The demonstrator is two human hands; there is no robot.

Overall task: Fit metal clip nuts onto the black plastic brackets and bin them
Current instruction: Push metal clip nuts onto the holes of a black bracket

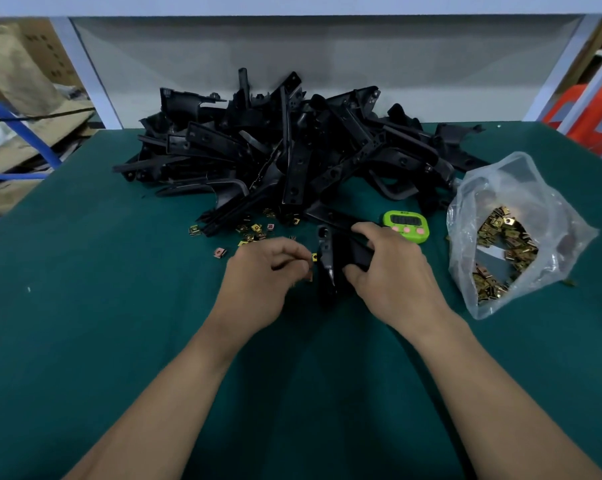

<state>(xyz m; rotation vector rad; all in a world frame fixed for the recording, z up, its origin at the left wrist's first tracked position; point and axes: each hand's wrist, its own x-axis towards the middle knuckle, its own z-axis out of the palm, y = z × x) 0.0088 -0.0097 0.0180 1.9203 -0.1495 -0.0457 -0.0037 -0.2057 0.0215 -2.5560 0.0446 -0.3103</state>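
Two hands are working at frame centre, both forearms bare and reaching in from the bottom edge.

Your right hand [393, 271] is gripping a black plastic bracket [327, 268]. Its fingers are curling over the top of the part and the thumb is clamping in from below. The bracket is standing roughly upright between your two hands, over the green table mat [119, 306].

Your left hand [268, 271] is pinching a yellow metal clip nut [314, 257] between the thumb and curled fingertips. The nut is sitting right against the bracket's left edge. It is possibly already partway onto the plastic, but blur is smearing that contact.

Loose clip nuts [254, 230] are lying scattered on the mat just above your left hand, at the foot of the bracket pile [292, 150]. That pile is filling the upper centre of the frame, against the grey back panel.

A green timer [406, 221] with pink buttons is lying just above your right hand. At centre right, a clear plastic bag [500, 174] is lying with its mouth open toward you, holding many more clip nuts [500, 237].

Cardboard boxes [15, 64] and a blue tube [22, 133] are showing at upper left, off the table. An orange object [576, 109] is showing at upper right.
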